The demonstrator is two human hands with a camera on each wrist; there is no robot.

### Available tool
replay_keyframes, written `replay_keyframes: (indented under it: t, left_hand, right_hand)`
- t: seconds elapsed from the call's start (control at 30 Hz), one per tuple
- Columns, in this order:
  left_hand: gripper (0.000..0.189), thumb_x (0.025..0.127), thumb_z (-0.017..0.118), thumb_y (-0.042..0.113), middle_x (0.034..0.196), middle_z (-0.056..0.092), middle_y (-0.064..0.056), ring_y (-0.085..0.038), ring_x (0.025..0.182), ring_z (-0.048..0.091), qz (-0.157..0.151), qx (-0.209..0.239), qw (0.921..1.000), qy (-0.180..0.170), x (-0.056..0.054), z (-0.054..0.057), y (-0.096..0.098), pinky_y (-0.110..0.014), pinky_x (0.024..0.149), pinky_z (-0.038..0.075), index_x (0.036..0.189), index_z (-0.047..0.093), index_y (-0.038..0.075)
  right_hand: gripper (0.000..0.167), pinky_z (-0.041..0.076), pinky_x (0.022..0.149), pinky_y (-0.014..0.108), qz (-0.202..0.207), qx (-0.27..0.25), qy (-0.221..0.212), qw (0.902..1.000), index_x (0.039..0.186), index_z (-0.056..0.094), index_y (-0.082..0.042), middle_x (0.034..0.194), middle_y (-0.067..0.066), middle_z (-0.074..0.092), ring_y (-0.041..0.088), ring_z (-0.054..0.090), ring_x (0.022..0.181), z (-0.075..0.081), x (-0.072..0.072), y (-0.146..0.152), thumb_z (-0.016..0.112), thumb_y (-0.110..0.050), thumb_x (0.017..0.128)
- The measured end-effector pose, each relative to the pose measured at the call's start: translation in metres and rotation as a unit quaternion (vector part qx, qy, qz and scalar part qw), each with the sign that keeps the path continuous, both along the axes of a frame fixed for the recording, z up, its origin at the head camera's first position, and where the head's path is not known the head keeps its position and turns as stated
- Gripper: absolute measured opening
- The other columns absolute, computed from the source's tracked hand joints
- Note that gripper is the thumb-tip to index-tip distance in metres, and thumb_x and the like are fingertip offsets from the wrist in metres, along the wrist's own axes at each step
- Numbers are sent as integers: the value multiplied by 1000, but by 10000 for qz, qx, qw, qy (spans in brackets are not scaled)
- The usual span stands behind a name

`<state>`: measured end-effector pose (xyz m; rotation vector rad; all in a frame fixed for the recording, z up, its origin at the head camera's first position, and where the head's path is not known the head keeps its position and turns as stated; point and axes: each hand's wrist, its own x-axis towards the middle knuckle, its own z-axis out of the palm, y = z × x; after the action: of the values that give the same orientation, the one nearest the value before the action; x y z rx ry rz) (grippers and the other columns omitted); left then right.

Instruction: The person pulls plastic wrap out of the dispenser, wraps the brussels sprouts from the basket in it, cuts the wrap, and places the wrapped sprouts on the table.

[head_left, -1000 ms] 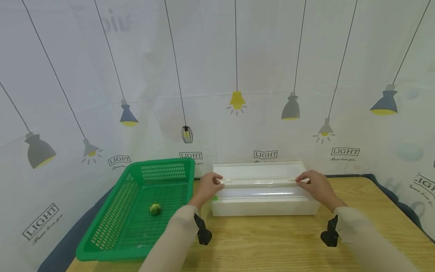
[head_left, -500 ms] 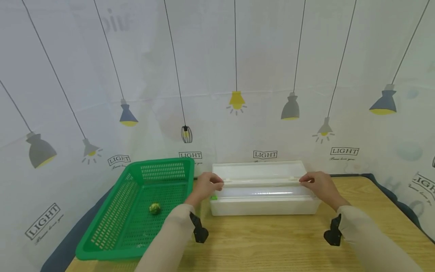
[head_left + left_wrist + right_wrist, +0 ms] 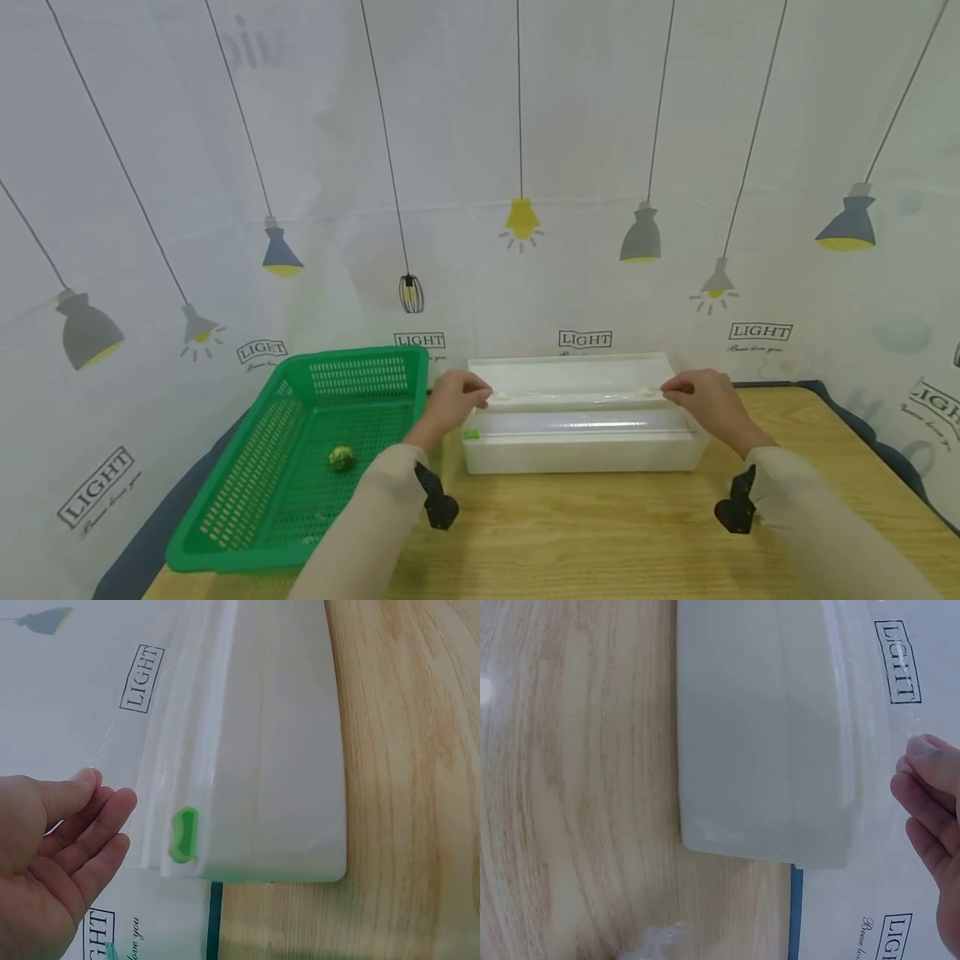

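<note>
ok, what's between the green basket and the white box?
In the head view, a narrow strip of wooden table, with the left hand above it by the white box's left end.

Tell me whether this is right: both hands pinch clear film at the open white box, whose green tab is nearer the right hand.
Not quite: the head view shows the green tab on the open white box nearer the left hand, not the right hand. The rest stands.

We take this for a makeshift booth: lamp-printed sheet (image 3: 592, 125) beyond the left hand (image 3: 448, 404) and right hand (image 3: 711, 407), wooden table (image 3: 585, 533) below them.
</note>
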<state>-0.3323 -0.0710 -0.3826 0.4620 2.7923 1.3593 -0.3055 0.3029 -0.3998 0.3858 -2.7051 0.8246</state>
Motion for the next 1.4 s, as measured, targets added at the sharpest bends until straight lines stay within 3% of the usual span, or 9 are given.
replay_keyframes:
  t: [0.47, 0.87, 1.17, 1.4]
  left_hand:
    - [14, 90, 57, 9, 89, 65, -14, -18, 74, 64, 27, 241, 9995, 198, 4, 20, -1, -34, 72, 50, 96, 65, -2]
    - [16, 92, 56, 11, 88, 64, -13, -25, 80, 64, -16, 318, 9984, 468, 14, 45, -5, -30, 63, 49, 99, 65, 0]
    - [16, 91, 57, 14, 86, 64, -9, -24, 81, 64, 155, 408, 9977, 515, 19, 64, -7, -37, 77, 48, 99, 65, 2]
    - [19, 91, 58, 17, 87, 66, -9, -21, 80, 64, 161, 475, 9971, 577, 23, 81, -7, -38, 79, 47, 100, 66, 3]
  right_hand:
    - [10, 50, 64, 40, -17, 5, 316, 9995, 91, 68, 2, 85, 15, 67, 27, 62, 75, 23, 6, 5, 64, -4, 84]
    - [11, 47, 57, 29, -6, 79, 615, 9981, 91, 68, 2, 84, 14, 67, 24, 60, 71, 52, 17, 5, 65, -6, 84]
    - [13, 46, 58, 31, 70, 186, 809, 9965, 93, 68, 0, 85, 12, 67, 25, 61, 74, 74, 26, 4, 62, -10, 87]
    - [8, 48, 59, 28, 118, 241, 1311, 9910, 90, 68, -3, 85, 10, 67, 25, 61, 74, 90, 31, 5, 63, -6, 86]
